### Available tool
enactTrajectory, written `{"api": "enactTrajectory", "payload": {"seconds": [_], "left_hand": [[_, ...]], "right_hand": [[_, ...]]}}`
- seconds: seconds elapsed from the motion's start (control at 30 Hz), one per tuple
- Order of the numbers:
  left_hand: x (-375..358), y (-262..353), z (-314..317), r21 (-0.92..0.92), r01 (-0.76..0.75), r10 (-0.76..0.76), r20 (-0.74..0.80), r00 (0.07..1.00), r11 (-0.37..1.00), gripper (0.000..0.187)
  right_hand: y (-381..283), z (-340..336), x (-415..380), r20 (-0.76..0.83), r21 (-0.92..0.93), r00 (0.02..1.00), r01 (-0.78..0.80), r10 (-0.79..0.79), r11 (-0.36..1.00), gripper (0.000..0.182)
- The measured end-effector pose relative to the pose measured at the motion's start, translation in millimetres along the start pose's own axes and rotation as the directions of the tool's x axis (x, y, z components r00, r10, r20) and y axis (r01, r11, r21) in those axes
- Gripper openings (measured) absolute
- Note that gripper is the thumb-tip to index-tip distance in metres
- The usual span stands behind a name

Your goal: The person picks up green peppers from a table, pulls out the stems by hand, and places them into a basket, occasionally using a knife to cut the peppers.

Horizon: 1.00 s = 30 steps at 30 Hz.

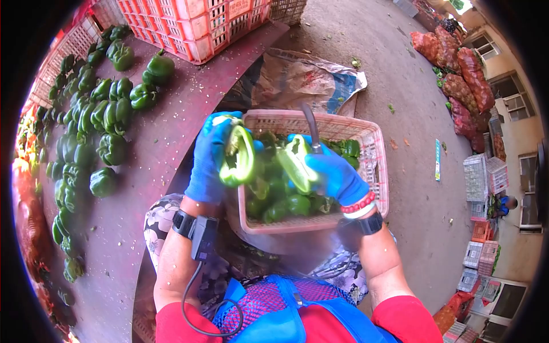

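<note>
My left hand (207, 157), in a blue glove, is closed around a cut half of a green bell pepper (246, 163), its pale inside and seeds showing. Another pepper half (294, 163) is in my right hand (338, 176), also blue-gloved. From that same hand a curved dark knife (310, 126) sticks up; its handle is hidden in my fingers. Both hands are over a pink plastic crate (370, 127) on my lap side, which holds several green pepper pieces (298, 204).
Several whole green peppers (111, 148) lie on the reddish table (140, 188) at left. Stacked red crates (197, 31) stand at its far end. A crumpled sack (303, 80) lies beyond my crate. Filled mesh sacks (457, 80) and more crates line the right wall, near a person (505, 204).
</note>
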State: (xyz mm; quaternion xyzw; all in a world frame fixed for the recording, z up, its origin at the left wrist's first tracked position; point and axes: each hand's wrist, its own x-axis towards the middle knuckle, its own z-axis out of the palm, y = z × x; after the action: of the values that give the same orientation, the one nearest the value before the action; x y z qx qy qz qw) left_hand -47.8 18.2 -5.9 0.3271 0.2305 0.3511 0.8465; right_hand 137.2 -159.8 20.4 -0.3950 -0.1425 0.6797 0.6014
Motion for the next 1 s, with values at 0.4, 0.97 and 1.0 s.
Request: {"api": "enactTrajectory", "payload": {"seconds": [0.4, 0.97, 1.0], "left_hand": [[2.5, -31.9, 13.6, 0.002, -0.071, 0.071, -0.018, 0.997, 0.997, 0.036], [-12.1, -3.3, 25.5, 0.845, 0.180, -0.456, 0.083, 0.886, 0.504, 0.028], [-12.3, -3.4, 27.1, 0.887, 0.130, -0.445, 0.091, 0.891, 0.443, 0.028]], "right_hand": [[56.3, 30.4, 18.5, -0.320, -0.070, 0.946, 0.029, -0.050, 0.997, 0.039], [17.5, 0.3, -8.0, -0.214, -0.895, 0.872, 0.005, -0.440, 0.445, 0.024], [18.8, 2.4, -9.0, -0.210, -0.913, 0.857, -0.001, -0.470, 0.407, 0.023]]}}
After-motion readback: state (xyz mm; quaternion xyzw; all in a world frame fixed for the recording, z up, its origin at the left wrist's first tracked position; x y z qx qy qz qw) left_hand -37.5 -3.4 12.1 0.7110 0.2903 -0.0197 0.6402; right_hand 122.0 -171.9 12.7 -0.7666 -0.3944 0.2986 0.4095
